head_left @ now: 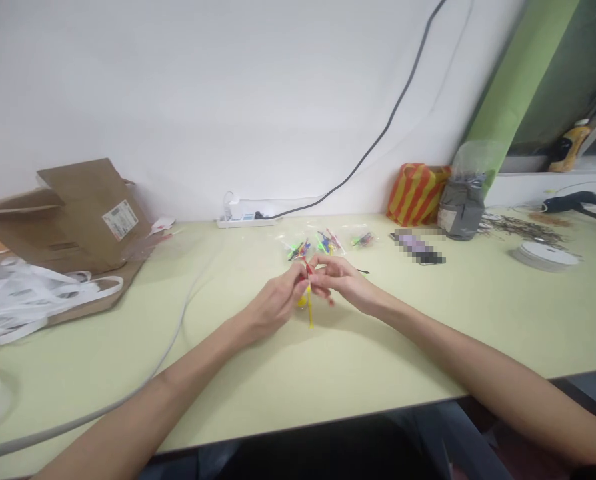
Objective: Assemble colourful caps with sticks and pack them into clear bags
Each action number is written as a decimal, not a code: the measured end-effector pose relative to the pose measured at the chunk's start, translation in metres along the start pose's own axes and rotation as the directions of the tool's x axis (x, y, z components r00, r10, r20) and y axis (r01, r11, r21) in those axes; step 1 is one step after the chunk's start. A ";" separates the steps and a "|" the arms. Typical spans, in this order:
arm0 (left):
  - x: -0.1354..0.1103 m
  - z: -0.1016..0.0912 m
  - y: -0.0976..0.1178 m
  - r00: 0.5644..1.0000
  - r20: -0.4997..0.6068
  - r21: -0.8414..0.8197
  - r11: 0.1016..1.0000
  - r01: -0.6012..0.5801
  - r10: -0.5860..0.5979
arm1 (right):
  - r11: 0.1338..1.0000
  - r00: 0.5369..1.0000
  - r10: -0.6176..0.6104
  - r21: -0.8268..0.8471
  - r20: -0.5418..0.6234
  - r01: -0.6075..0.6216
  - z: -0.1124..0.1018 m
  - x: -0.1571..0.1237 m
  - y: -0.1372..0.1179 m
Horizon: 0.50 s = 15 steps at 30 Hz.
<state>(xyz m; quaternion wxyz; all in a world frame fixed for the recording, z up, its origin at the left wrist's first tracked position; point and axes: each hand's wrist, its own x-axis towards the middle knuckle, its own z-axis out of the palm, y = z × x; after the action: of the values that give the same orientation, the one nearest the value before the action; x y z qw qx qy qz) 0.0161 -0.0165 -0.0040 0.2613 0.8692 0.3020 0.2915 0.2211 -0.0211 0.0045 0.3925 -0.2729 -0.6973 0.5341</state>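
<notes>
My left hand (283, 290) and my right hand (341, 279) meet over the middle of the table. Both have closed fingers around a small red plastic piece (309, 269), partly hidden by the fingertips. A thin yellow plastic stick (311, 313) hangs down below the fingers; whether it is joined to the red piece I cannot tell. Beside it shows a yellow part (302, 302). Just beyond my hands lie clear bags of colourful small plastic parts (298, 249), (331, 241) bag contents of the same kind, and a small black piece (363, 271) near my right hand.
On the left stand a cardboard box (93, 220) and a heap of white ribbon (43, 293). A grey cable (178, 327) crosses the table. At the back are a power strip (245, 221), a striped bag (418, 193), a phone (418, 248) and a white spool (545, 256).
</notes>
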 end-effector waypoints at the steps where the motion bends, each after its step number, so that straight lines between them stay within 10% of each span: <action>1: 0.000 -0.001 -0.001 1.000 -0.025 0.018 1.000 -0.003 0.003 | 1.000 1.000 -0.003 0.000 -0.003 0.003 -0.003 0.000 0.000; 6: 0.002 -0.012 -0.014 0.988 -0.152 0.180 0.984 0.001 0.027 | 0.947 0.998 -0.002 -0.321 -0.059 -0.017 -0.019 0.000 0.010; 11: 0.005 -0.016 -0.031 0.978 -0.206 0.339 0.940 0.035 0.038 | 0.483 0.970 0.005 -0.849 -0.243 -0.215 -0.023 0.002 0.021; 15: 0.004 -0.016 -0.038 0.986 -0.152 0.242 0.965 0.102 -0.066 | 0.419 0.976 0.055 -0.883 -0.210 -0.213 -0.020 0.001 0.012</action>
<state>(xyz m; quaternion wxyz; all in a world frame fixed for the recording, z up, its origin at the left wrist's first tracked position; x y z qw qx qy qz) -0.0060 0.0168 -0.0151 0.1400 0.8584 0.3907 0.3016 0.2368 -0.0066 -0.0045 0.1929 -0.5335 -0.8188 0.0875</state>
